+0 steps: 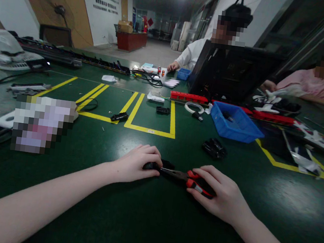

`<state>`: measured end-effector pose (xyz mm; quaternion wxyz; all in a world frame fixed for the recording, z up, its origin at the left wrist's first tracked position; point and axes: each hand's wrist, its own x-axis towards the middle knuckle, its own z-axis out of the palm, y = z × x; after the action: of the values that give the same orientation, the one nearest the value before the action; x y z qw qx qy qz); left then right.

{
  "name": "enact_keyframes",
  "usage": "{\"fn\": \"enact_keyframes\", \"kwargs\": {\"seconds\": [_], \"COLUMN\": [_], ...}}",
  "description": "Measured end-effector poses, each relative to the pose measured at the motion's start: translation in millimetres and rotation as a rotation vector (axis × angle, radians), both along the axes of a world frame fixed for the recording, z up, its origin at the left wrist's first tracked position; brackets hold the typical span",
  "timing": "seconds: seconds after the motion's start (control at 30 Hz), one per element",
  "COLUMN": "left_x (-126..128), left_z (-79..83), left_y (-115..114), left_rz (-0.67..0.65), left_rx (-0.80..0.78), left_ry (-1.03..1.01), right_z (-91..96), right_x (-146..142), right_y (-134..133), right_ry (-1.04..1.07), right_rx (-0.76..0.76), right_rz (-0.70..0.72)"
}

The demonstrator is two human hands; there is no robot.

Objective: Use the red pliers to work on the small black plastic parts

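My left hand [138, 162] lies on the green table [148, 223] with its fingers curled over a small black part [156, 164]. My right hand [218, 194] is closed round the red-and-black handles of a pair of pliers [186, 177]. The pliers' dark jaws reach left to the black part under my left fingers. Both forearms rest low over the table's front.
A blue bin [235, 123] stands beyond my right hand, with a black part [214, 148] in front of it. Yellow tape boxes [149, 129] mark the table's middle, with small black parts inside. Red strips [189, 97], a black monitor [231, 73] and two seated people lie farther back.
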<state>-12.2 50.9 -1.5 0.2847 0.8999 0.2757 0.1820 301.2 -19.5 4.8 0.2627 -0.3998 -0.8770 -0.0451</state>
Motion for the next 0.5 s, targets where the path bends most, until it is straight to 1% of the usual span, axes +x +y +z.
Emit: {"fn": "enact_keyframes", "kwargs": {"seconds": [0.17,0.5], "left_x": [-0.7,1.9], "left_z": [-4.8,-0.4], "left_y": [-0.6,-3.4], "left_rz": [-0.002,0.005], "left_rx": [0.044,0.193], "left_ry": [-0.043,0.009], "right_z": [-1.9,-2.9], "right_x": [0.4,1.3], "right_y": [0.3,1.2], "right_ry": [0.002,0.041], "right_rx": [-0.01,-0.031], "right_rz": [-0.017,-0.016]}}
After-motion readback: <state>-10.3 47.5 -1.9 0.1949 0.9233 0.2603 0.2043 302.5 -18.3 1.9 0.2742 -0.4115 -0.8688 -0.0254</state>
